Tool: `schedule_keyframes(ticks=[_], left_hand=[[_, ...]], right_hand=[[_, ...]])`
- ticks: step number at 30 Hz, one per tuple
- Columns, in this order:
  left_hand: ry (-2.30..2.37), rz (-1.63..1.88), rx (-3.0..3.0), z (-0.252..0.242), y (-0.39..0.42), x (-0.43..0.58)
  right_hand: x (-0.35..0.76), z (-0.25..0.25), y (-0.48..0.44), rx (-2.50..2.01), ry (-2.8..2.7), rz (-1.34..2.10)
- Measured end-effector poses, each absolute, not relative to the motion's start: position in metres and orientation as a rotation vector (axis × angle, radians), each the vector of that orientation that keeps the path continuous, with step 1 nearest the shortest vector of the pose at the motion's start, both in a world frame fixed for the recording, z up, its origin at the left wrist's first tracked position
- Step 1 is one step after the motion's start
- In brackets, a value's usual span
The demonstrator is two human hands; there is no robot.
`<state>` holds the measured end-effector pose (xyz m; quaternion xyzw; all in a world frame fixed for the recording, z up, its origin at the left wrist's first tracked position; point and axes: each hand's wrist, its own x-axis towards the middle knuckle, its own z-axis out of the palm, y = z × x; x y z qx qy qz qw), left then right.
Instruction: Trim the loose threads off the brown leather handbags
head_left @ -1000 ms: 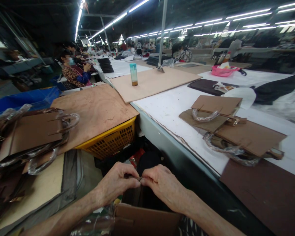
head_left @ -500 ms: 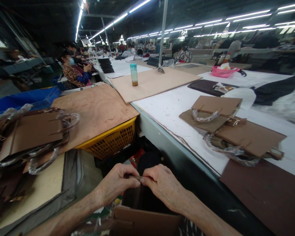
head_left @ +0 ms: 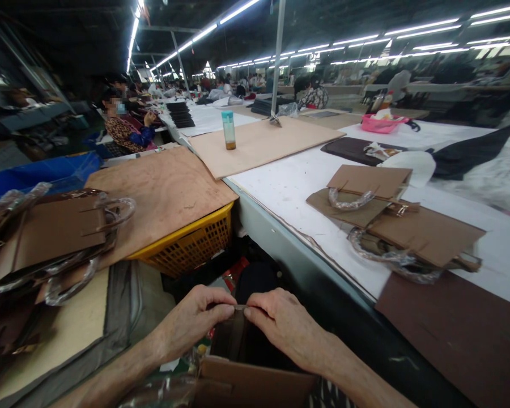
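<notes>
My left hand point(head_left: 193, 323) and my right hand point(head_left: 280, 323) meet low in the middle of the head view, fingertips pinched together on the top edge of a dark brown bag piece point(head_left: 233, 340) that stands over my lap. A brown cardboard sheet point(head_left: 255, 382) lies just below it, with a plastic-wrapped handle at its left. Both hands are closed on the piece's upper edge; what lies between the fingertips is too small to make out.
A pile of brown bags with plastic-wrapped handles point(head_left: 46, 243) sits at left, a plywood board point(head_left: 161, 192) over a yellow basket point(head_left: 191, 243) beside it. Two more brown bags point(head_left: 395, 226) lie on the white table point(head_left: 289, 187) at right. A bottle point(head_left: 228, 129) stands farther back. Other people sit beyond.
My hands have stayed pinched together. The dark brown piece now stands up more visibly between and below them. The view shifted slightly.
</notes>
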<state>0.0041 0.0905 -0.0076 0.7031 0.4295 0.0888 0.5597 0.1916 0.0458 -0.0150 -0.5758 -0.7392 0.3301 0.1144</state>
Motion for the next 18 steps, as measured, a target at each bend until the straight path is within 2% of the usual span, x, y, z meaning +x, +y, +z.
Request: schedule_keyframes(ticks=[18], left_hand=[[1.109, 0.316, 1.569, -0.018, 0.085, 0.01]], right_hand=[[0.189, -0.021, 0.049, -1.659, -1.967, 1.09]])
